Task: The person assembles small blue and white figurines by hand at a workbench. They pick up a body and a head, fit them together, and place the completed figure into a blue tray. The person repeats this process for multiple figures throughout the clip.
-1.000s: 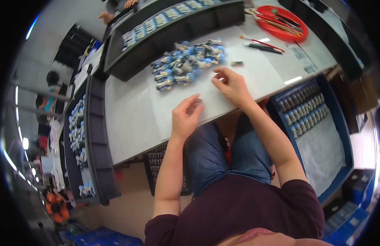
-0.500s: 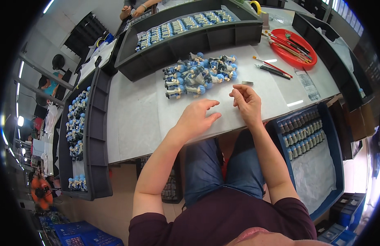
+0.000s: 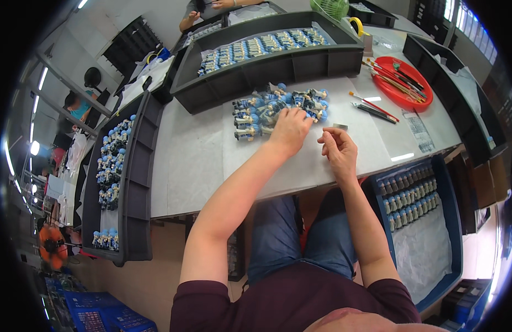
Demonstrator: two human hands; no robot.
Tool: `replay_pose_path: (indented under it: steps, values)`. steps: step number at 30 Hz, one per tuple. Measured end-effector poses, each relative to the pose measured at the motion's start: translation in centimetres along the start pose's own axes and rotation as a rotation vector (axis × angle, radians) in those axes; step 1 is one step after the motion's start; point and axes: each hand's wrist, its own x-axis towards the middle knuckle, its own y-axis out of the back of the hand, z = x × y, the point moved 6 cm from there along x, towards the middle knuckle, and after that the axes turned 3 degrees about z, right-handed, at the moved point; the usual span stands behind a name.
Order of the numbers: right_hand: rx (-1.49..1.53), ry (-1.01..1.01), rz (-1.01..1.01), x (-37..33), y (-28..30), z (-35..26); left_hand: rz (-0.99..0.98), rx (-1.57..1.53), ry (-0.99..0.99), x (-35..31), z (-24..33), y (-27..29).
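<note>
Several small blue-haired figurines (image 3: 247, 119) lie in a loose pile on the white sheet (image 3: 195, 160) covering the table. My left hand (image 3: 290, 133) reaches over the pile's near edge, its fingers bent down and closed on a figurine that the hand mostly hides. To its right, my right hand (image 3: 341, 152) hovers above the sheet with loosely curled fingers; a small gap shows between thumb and forefinger, and nothing is visible in it. Just beyond those fingertips lies a small grey block (image 3: 340, 126).
Figurines fill a dark crate (image 3: 272, 69) behind the pile, another crate (image 3: 137, 182) at left and a blue bin (image 3: 455, 221) at lower right. Brushes lie in a red tray (image 3: 386, 91) and beside it. Across the table, another person's hands (image 3: 221, 4) are at work.
My left hand has moved forward and right from the bare sheet onto the figurines, its fingers closing there. The right hand stays near the grey block. The whole view has shifted slightly.
</note>
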Motion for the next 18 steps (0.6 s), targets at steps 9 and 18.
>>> replay_pose_path:
  steps: [9,18]
  values:
    - [-0.034,-0.004,0.004,-0.1,-0.1,-0.4,0.169,-0.152,-0.056,0.3,1.0,3.1]
    - [-0.020,-0.001,-0.003,-0.2,-0.2,-0.3,0.270,-0.422,0.278,-7.8,0.8,6.7]
